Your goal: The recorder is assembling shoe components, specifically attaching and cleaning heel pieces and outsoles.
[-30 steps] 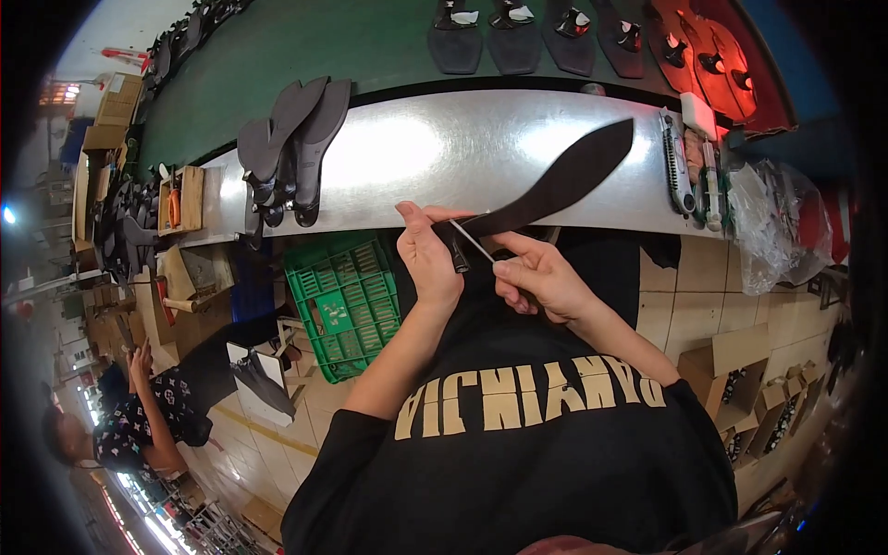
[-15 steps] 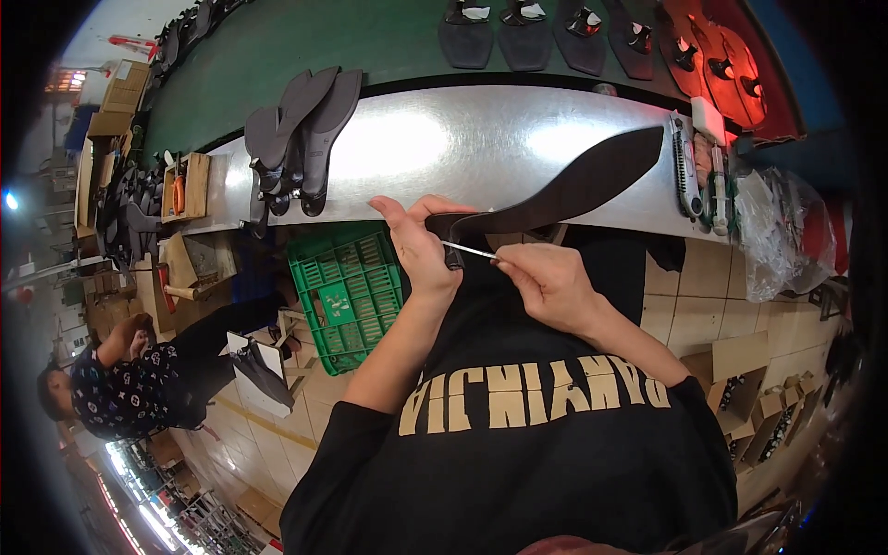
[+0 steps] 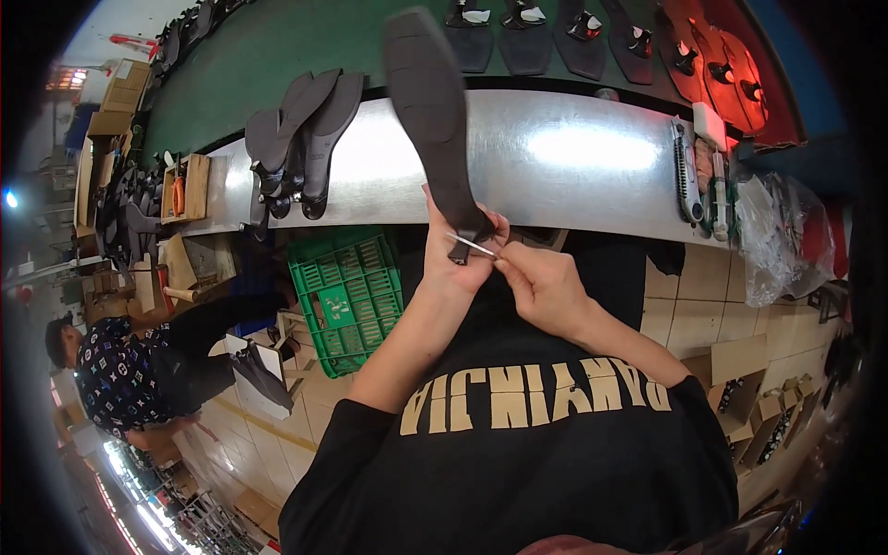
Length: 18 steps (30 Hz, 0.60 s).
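Note:
A long dark shoe sole [image 3: 427, 102] with a small heel stands raised over the work surface, its broad toe end pointing away from me. My left hand [image 3: 449, 254] is closed around its heel end, and the heel rests by the palm. Between the closed fingers of my right hand [image 3: 548, 285] is a thin metal rod-like tool [image 3: 474, 245]. The tool lies across the heel area; whether its tip touches the heel I cannot tell. Beyond my left hand, a stack of dark heeled soles [image 3: 314, 120] lies on the metal table [image 3: 573, 194].
A green surface [image 3: 240, 55] behind the table carries a row of soles [image 3: 527, 46], several under red light. At right lie a utility knife [image 3: 686, 176] and a plastic bag [image 3: 786, 231]. A green crate [image 3: 342, 305] stands below; another person [image 3: 129, 370] sits at left.
The sole has swung from pointing right to pointing away from me, now showing its broad face. My left hand has turned and shifted right; my right hand keeps the tool near the heel.

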Tool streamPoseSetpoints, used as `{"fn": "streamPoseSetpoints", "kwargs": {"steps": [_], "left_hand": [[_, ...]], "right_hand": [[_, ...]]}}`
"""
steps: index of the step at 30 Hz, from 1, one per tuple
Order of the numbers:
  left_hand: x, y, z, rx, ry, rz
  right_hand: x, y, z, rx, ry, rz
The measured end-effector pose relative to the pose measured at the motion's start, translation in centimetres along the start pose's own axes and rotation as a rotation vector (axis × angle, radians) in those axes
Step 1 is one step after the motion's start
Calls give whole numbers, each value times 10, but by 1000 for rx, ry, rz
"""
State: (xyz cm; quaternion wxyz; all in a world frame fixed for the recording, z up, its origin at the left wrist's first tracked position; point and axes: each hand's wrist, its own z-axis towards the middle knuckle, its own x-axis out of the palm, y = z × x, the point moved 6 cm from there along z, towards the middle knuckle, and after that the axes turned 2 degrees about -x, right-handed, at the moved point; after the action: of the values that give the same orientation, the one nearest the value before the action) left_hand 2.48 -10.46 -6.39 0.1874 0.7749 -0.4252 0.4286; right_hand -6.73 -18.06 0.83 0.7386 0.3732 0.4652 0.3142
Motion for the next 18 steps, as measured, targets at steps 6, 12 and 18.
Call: {"fn": "streamPoseSetpoints", "kwargs": {"steps": [6,12,18], "left_hand": [[5,-44,20,89,-113,50],[59,-197,-36,699,-223,279],[25,-312,-70,883,-340,892]], "right_hand": [[19,26,-10,-132,188,111],[-44,-10,16,168,-37,55],[-78,-44,13,225,-107,13]]}}
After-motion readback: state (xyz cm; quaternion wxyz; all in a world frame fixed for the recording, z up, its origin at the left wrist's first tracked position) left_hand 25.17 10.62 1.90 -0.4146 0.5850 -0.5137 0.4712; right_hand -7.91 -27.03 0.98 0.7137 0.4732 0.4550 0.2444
